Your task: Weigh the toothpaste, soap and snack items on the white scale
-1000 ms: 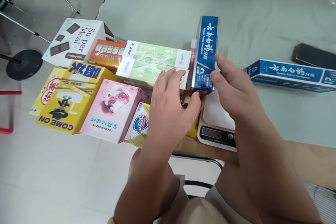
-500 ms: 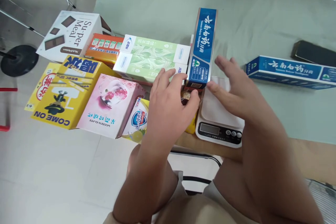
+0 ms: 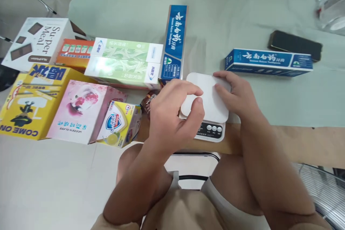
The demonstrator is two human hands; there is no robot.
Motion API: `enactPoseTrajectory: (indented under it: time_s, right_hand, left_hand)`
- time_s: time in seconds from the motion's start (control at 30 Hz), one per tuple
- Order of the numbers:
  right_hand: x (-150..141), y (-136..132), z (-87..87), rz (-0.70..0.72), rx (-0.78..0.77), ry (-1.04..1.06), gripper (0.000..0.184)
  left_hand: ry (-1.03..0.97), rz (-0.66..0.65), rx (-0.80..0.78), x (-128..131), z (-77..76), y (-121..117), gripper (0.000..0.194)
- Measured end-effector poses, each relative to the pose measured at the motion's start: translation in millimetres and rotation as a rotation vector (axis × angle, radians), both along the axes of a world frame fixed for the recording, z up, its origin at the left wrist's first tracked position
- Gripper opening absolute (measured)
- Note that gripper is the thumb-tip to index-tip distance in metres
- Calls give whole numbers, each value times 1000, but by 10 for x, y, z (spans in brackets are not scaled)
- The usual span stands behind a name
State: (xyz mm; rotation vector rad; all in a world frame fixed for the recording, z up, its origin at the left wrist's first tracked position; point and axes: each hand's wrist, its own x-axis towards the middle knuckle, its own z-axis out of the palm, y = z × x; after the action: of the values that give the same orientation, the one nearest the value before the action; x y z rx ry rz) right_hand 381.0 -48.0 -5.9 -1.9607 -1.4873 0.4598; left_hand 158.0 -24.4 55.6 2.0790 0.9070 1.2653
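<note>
A white kitchen scale with a black button panel stands at the table's front edge. Over its left side is my left hand, thumb and fingers curved but apart, with nothing visible between them; it covers part of the panel. My right hand is at the scale's right side, thumb over the platform and fingers at the rim, spread apart. Beyond the left hand lies a blue toothpaste box. A brown wrapped packet shows partly behind that hand. A yellow soap box stands left of it.
To the left are green-white cartons, a pink box, a yellow box, an orange pack and a white box. At right lie another toothpaste box and a dark phone-like object. Clear containers stand far right.
My view has shifted to the right. My right hand has come from beside the toothpaste box to the scale's right edge. The left hand has moved right, over the scale's left side.
</note>
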Motion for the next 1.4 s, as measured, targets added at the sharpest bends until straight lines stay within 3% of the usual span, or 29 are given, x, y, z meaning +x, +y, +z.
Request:
enactPoseTrajectory:
  time_s: [0.23, 0.37, 0.43, 0.67, 0.87, 1.0, 1.17, 1.4]
  right_hand:
    - [361, -102, 1, -205, 259, -133, 38]
    - [542, -158, -40, -280, 74, -259, 68]
    - [596, -186, -48, -296, -11, -288, 75]
    - [776, -420, -9, -430, -50, -392, 53]
    - [949, -685, 16, -471, 76, -265, 32]
    - [1081, -818, -38, -492, 130, -155, 29]
    - [1150, -883, -111, -384, -6, 123, 70]
    - [1044, -879, -176, -355, 45, 437, 57]
  left_hand:
    - [42, -192, -131, 526, -66, -206, 11]
    - [46, -240, -172, 762, -88, -249, 12]
    - [43, -260, -180, 859, -93, -262, 12]
    - [104, -290, -284, 1179, -138, -357, 11]
    - [380, -181, -301, 1391, -249, -487, 48]
    - [530, -307, -402, 1487, -239, -547, 66]
    - [582, -521, -519, 1607, -229, -596, 74]
    - [456, -600, -678, 1600, -240, -694, 97]
